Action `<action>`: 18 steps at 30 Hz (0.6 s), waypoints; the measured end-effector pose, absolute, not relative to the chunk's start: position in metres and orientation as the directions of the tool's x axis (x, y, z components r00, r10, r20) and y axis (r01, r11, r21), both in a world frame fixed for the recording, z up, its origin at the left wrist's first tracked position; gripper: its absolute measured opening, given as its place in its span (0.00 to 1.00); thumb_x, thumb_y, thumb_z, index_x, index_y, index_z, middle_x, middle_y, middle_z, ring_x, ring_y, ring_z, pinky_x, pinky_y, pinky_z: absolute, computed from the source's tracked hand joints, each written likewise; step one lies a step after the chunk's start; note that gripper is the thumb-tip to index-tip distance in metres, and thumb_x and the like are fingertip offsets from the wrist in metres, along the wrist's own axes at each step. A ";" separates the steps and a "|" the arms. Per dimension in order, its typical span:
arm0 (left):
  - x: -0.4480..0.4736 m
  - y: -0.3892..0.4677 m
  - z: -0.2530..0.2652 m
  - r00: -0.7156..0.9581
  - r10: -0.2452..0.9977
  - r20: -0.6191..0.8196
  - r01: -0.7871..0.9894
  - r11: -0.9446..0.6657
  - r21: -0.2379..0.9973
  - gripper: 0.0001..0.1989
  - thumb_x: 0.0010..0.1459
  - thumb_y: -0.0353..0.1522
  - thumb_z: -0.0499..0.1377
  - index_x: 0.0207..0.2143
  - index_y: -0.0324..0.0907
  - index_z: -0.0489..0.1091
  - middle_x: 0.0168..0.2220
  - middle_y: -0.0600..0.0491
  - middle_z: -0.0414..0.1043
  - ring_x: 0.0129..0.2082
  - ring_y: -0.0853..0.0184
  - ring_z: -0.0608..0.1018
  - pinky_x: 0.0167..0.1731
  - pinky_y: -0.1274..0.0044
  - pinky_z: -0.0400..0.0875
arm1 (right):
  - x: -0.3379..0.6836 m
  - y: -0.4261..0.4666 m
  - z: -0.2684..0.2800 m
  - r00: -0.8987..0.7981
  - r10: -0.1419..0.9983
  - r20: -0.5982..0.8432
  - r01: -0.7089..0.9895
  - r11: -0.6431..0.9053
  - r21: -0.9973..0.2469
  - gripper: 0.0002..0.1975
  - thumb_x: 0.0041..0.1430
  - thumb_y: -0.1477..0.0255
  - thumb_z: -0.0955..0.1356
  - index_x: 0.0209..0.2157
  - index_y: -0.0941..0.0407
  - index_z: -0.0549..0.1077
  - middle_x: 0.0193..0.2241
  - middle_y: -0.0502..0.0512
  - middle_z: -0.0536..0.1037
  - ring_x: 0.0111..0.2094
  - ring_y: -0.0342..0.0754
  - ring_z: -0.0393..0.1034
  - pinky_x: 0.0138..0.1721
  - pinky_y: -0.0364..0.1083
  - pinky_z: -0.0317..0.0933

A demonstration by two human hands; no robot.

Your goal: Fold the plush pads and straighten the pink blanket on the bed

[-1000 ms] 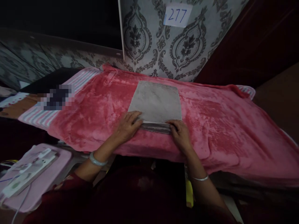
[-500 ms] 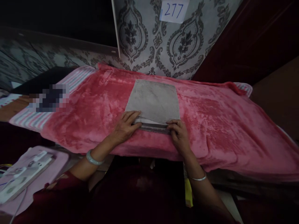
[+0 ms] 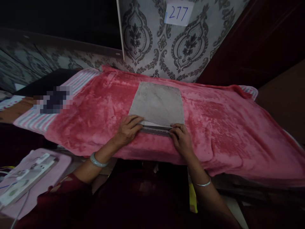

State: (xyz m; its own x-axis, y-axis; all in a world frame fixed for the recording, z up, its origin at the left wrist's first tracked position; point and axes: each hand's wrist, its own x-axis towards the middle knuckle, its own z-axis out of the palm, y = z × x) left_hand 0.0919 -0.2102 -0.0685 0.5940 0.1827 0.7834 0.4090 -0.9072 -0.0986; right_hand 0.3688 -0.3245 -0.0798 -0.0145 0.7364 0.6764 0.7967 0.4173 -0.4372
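A grey cloth (image 3: 158, 101), roughly square, lies flat on a red plush blanket (image 3: 214, 121). Its near edge is turned over into a narrow band, with a whitish strip (image 3: 154, 124) showing along the fold and a darker grey strip in front of it. My left hand (image 3: 128, 131) grips the left end of this folded edge between thumb and fingers. At the right end, my right hand (image 3: 181, 137) pinches the same fold, fingers curled. The fingertips partly cover both near corners of the cloth.
At far left a pixelated dark object (image 3: 54, 100) lies on a striped cover (image 3: 35, 119). A white power strip (image 3: 30, 179) with cords rests on a pink stool (image 3: 60, 159) at lower left. Behind the blanket are a dark screen (image 3: 59, 22) and a patterned wall (image 3: 162, 57).
Both hands stay on the folded near edge, with only slight shifts of the fingers. The whole view has moved a little; the cloth lies as before.
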 end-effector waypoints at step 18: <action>0.091 -0.210 -0.071 0.677 0.090 0.731 0.353 -0.911 -0.214 0.08 0.65 0.25 0.58 0.39 0.43 0.77 0.50 0.46 0.78 0.52 0.60 0.76 0.49 0.66 0.74 | 0.364 -0.327 -0.076 -0.031 0.644 0.764 0.839 0.432 -0.330 0.07 0.65 0.76 0.67 0.33 0.51 0.74 0.38 0.55 0.75 0.42 0.52 0.70 0.43 0.53 0.66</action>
